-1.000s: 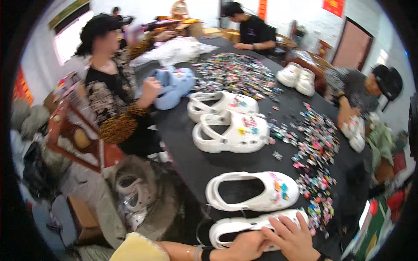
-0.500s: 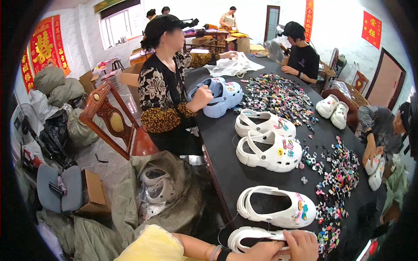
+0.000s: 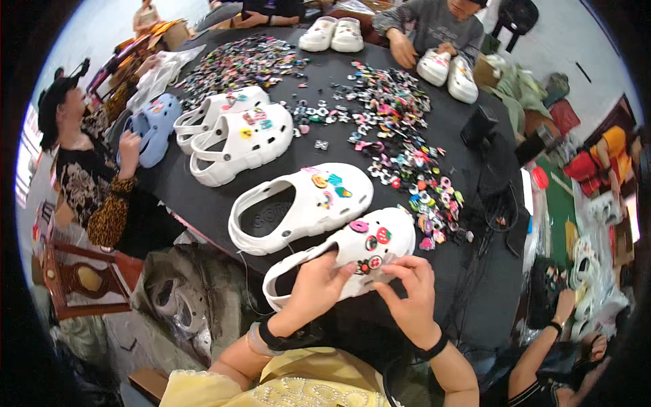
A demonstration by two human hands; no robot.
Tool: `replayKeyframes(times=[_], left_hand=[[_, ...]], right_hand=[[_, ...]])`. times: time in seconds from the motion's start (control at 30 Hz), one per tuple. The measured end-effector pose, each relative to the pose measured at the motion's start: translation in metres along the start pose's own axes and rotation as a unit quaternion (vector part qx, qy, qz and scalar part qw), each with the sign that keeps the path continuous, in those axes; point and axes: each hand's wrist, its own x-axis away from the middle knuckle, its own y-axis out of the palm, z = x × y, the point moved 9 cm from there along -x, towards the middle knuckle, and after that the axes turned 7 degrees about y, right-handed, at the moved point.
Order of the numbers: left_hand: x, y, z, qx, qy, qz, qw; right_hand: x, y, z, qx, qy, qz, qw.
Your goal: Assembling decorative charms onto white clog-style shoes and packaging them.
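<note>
Where table (image 3: 203,197) edge curves (near), both hands grip clog (image 3: 352,254).

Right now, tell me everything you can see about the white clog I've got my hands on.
The white clog is a chunky foam-like shoe with a heel strap, lying on its sole at the near edge of the black table, toe pointing up and right. Its toe cap carries several round and oval charms in pink, red and dark colours. The left hand grips its side; the right hand pinches at the toe edge.
</note>
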Motion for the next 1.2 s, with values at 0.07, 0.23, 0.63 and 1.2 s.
replayKeyframes(times=[0.07,0.23,0.63,1.2], left_hand=[[0.001,0.003,0.005,0.017,-0.032,-0.022,0.999],[0.01,0.007,0.01,0.017,-0.056,-0.061,0.996],[0.007,0.0,0.0,0.002,-0.029,-0.017,0.999],[0.008,0.001,0.003,-0.027,-0.03,-0.021,0.999]], right_hand=[[0.004,-0.003,-0.004,-0.002,0.007,0.014,1.0],[0.005,0.004,-0.005,-0.008,-0.018,0.016,1.0],[-0.004,0.013,-0.025,0.082,-0.133,0.014,0.988],[-0.002,0.008,-0.003,-0.08,-0.045,-0.036,0.995]])
